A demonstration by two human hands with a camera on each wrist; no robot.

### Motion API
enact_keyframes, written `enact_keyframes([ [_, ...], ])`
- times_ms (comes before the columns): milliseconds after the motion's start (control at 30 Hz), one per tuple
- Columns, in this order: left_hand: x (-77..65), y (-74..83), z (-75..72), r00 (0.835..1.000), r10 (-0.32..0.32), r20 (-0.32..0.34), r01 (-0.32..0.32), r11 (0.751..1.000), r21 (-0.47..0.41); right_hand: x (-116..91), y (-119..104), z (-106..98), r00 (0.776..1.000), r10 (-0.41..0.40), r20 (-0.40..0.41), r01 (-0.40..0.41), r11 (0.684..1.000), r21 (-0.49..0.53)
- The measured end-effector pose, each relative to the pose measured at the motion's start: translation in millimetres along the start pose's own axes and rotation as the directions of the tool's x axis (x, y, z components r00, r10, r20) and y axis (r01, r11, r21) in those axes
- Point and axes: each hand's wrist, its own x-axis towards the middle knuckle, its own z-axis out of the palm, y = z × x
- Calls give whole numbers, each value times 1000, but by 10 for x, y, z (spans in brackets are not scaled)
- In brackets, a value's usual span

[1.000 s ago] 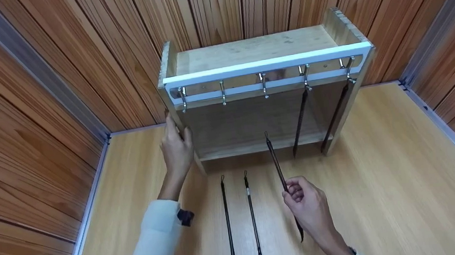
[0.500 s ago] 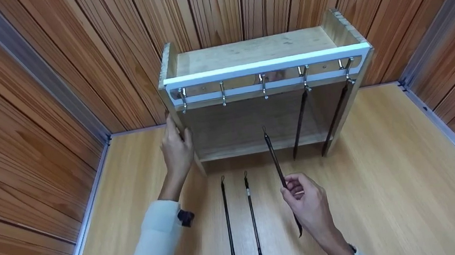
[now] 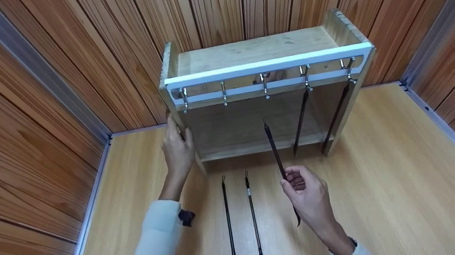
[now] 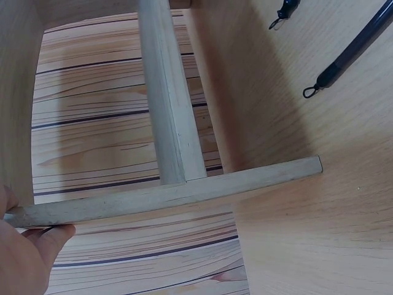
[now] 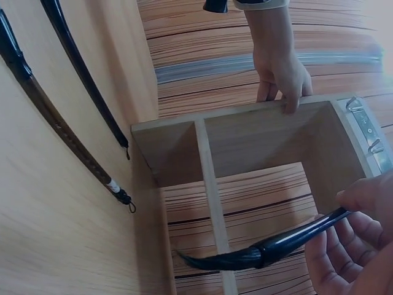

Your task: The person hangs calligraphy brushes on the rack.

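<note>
My right hand (image 3: 310,197) pinches a dark calligraphy brush (image 3: 273,148) by its handle. The brush's hanging loop points up toward the hook rail (image 3: 254,64), below the middle hook and apart from it. In the right wrist view, the dark bristle tip (image 5: 224,260) hangs free beyond the fingers. My left hand (image 3: 178,149) grips the left side panel of the wooden rack (image 3: 253,51); the left wrist view has thumb and fingers on either side of that panel (image 4: 172,196). Two brushes hang from the right-hand hooks, one (image 3: 301,122) beside the other (image 3: 338,111).
Two more brushes lie side by side on the table (image 3: 407,193), the left one (image 3: 229,228) all dark, the other (image 3: 255,226) with a pale band near its loop. Wood-plank walls (image 3: 215,10) stand behind the rack and on both sides.
My right hand has lifted the brush a little farther up and forward, bringing its loop closer to the hooks. My left hand stays on the rack's side panel.
</note>
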Motion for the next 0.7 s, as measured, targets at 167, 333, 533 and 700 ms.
enact_keyframes([
  [167, 0, -2, 5, 1000, 2, 2, -2, 1000, 2, 42, -21, -17, 1000, -19, -20, 20, 1000, 8],
  [333, -7, -10, 6, 1000, -6, 1, 6, 1000, 4, 76, -37, -33, 999, -36, -38, 37, 999, 22],
  [533, -8, -14, 0, 1000, -23, 4, 23, 1000, 1, 103, -71, -47, 997, -56, -51, 57, 998, 14],
  [700, -1, 4, 4, 1000, 4, -9, -4, 1000, 1, 149, -96, -57, 994, -84, -64, 85, 996, 17],
])
